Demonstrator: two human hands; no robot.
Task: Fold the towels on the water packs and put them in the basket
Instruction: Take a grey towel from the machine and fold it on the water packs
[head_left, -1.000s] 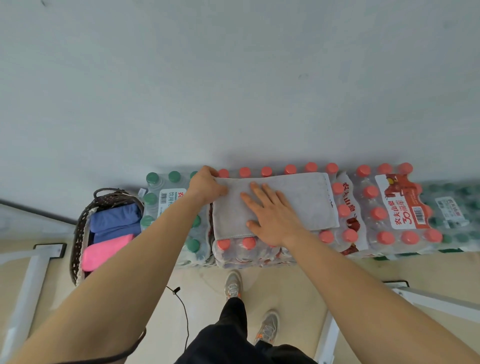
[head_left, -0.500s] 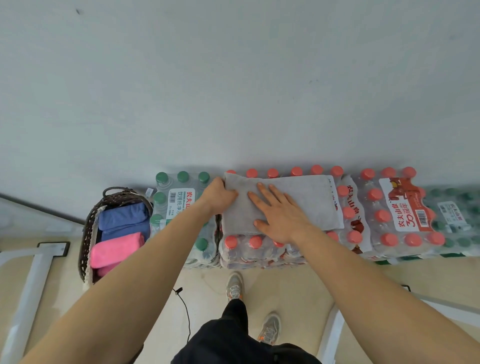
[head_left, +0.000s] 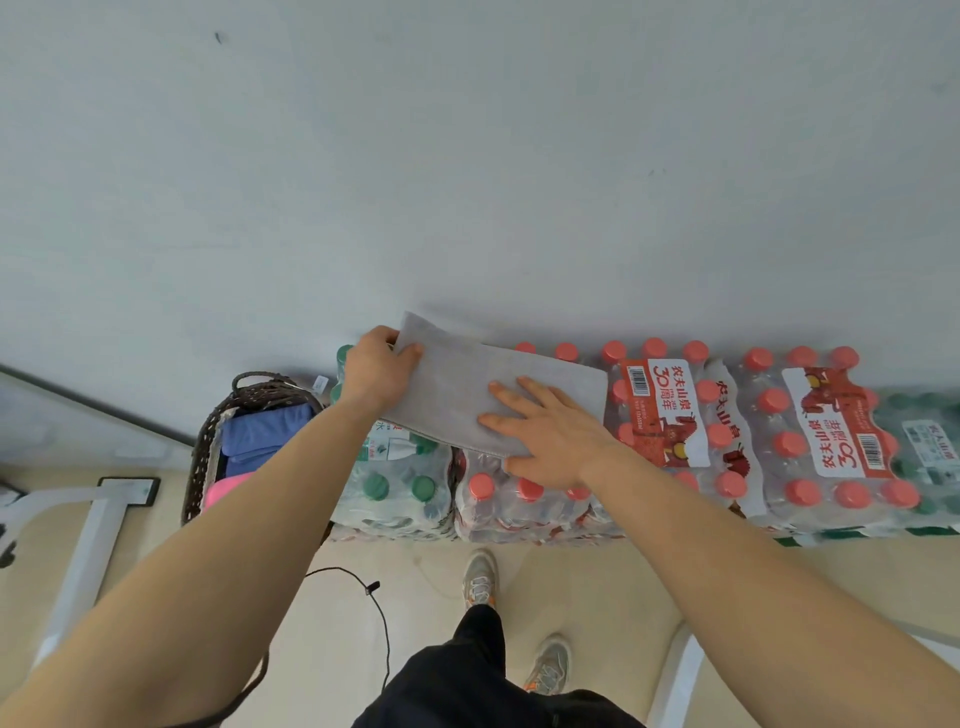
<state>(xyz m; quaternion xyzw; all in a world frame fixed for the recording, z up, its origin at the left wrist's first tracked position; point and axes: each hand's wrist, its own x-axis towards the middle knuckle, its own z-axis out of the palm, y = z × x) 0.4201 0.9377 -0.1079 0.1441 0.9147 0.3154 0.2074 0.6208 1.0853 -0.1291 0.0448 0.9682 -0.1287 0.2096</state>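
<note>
Against a pale wall (head_left: 467, 156), my left hand (head_left: 376, 371) pinches the grey towel (head_left: 457, 397), one end lifted off the water packs (head_left: 789, 447); my right hand (head_left: 545, 441) presses it flat. Nearby basket (head_left: 205, 447) holds a blue towel (head_left: 265, 434) and pink towel (head_left: 223, 491).

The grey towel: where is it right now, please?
Head view, centre: the grey towel lies on the water packs, its left end gripped by the left hand, the right hand flat on it, the basket further left.
</note>
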